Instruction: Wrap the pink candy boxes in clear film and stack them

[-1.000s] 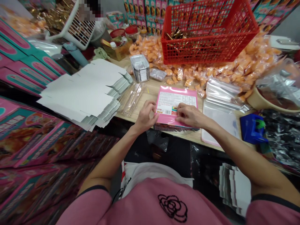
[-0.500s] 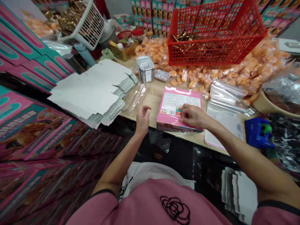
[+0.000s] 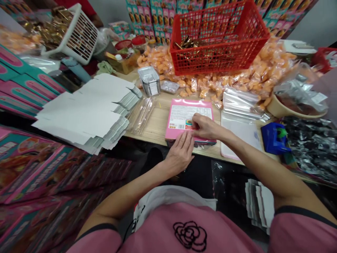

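A pink carton [image 3: 173,133] with a white printed label [image 3: 181,114] lies flat near the table's front edge. My left hand [image 3: 181,153] rests its outstretched fingers on the carton's front edge, open. Just right of those fingertips, my right hand [image 3: 204,125] is closed, its curled fingers down on the label's lower part. Whatever those fingers may pinch is hidden. Right of the carton lies a stack of clear plastic bags [image 3: 238,135].
White flattened cartons [image 3: 79,109] are stacked at left, beside clear plastic trays [image 3: 142,112]. Foil trays [image 3: 149,80] stand behind. A red basket [image 3: 216,58] sits among bagged orange pieces [image 3: 205,86]. At right are a blue tape dispenser [image 3: 273,138] and a beige bowl [image 3: 284,109].
My left hand has moved right and down onto the carton's front edge from the space beside it. My right hand stays on the label. The camera view has shifted right.
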The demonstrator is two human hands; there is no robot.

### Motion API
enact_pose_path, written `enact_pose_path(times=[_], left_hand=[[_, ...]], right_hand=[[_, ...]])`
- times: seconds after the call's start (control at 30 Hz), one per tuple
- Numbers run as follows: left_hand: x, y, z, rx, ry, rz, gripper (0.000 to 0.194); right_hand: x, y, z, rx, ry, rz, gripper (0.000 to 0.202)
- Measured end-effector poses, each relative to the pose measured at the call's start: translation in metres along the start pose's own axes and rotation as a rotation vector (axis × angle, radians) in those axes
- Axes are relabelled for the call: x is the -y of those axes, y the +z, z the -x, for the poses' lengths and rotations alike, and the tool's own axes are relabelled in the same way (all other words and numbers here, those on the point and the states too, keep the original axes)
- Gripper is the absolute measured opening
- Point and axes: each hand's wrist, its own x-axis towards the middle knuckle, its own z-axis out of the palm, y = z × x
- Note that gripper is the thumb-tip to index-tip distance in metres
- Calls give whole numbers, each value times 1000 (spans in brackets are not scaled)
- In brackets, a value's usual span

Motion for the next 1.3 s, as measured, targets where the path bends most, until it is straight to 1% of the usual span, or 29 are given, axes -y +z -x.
enact_pose_path(times=[0.13,0.2,0.37,0.43,0.47,0.53,0.57,0.63,0.67,0.77,0.83,0.9,1.0,1.07,1.2,1.23,1.3], left_hand=[[-1,-4,-1,-25,-15,-27,60],[-2,-5,-3,-25,-23,-45,57],[2,-5,-8,-38,37,-73,51],[4,-4,-10,-53,53,-86,49],[5,-4,-11,-60,58,-94,48],[6,-3,-12,-70,65,-107,46],[7,-3,-12,-72,67,-110,45],[7,-3,-13,-74,68,-113,44],[7,-3,-14,-78,68,-114,44],[6,-4,-14,-77,70,-114,44],[6,-5,-15,-71,69,-121,44],[6,-5,-15,-69,67,-130,43],[6,-5,-16,-86,72,-137,42],[7,-5,-15,-102,77,-136,42],[8,-1,-13,-117,75,-115,41],[8,0,-12,-114,72,-100,42],[9,2,-10,-109,63,-67,43]], right_hand=[[-3,-4,0,30,-18,-53,30],[-4,-5,0,26,-20,-65,29],[-13,-4,-5,-50,18,-101,28],[-19,-9,-5,-86,22,-185,24],[-23,-13,-3,-117,26,-257,20],[-30,-24,10,-248,52,-408,11],[-33,-28,19,-333,81,-460,12],[-38,-33,43,-469,176,-472,25],[-38,-32,56,-495,240,-444,32],[-36,-15,85,-441,418,-395,45],[-33,0,93,-425,485,-431,46],[-31,14,92,-445,506,-476,43],[-28,22,87,-493,464,-492,34],[-23,22,86,-555,363,-469,29],[-10,23,94,-727,98,-334,23],[-9,25,96,-760,60,-308,21],[-9,31,97,-814,35,-291,19]])
